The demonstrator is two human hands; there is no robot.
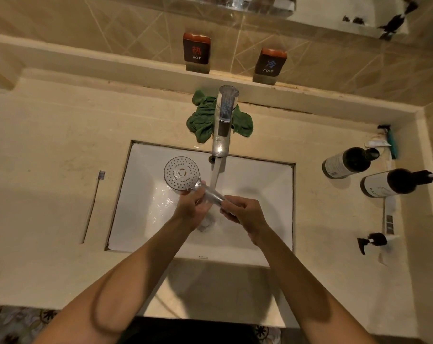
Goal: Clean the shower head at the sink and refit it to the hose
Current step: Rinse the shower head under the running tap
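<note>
Over the white sink (260,175), under the faucet (221,135), a shower head (182,173) held in both hands, spray face turned up, clear handle slanting down toward the drain. Left hand (192,207) wrapped round the handle just below the round face, fingers (200,192) closed on it. Right hand (245,213) gripping the handle's lower end, fingers curled tight round it. Stream of water (215,175) falling from the faucet onto the handle between the two hands. Behind the faucet, a crumpled green cloth (200,120) on the tabletop (49,145). Farther behind the faucet, on the wall ledge, two dark blocks marked HOT (196,49) and COLD (270,64). Left of the sink, a toothbrush (94,207) lying flat on the tabletop. Right of the sink, two dark-capped bottles (347,163) and a pump dispenser (374,240).
</note>
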